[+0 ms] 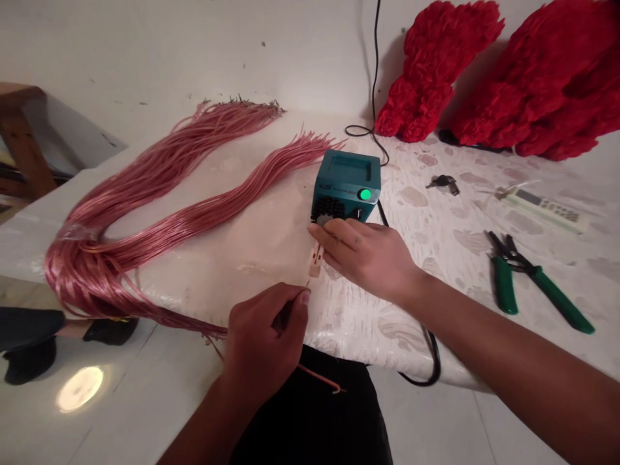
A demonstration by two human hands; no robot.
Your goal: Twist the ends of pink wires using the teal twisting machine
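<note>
My left hand (268, 332) is closed in a pinch on a thin pink wire (320, 376), just in front of the teal machine. One end of the wire pokes up from the fingertips; a split end sticks out below the hand. My right hand (371, 255) has its fingers pressed together against the front of the teal box-shaped machine (347, 169), beside its black bristly part. A green button (365, 194) glows on that machine. Under the right fingers lies a small pale strip (314, 265) with copper-coloured marks; the fingers partly hide it, and their exact grip is unclear.
A long bundle of pink wires (194, 226), bound at its bend, lies across the table's left side. Green-handled pliers (516, 265), a pale keypad device (542, 208) and a small dark metal item (443, 183) are at right. Red ruffled bunches (436, 71) stand against the wall.
</note>
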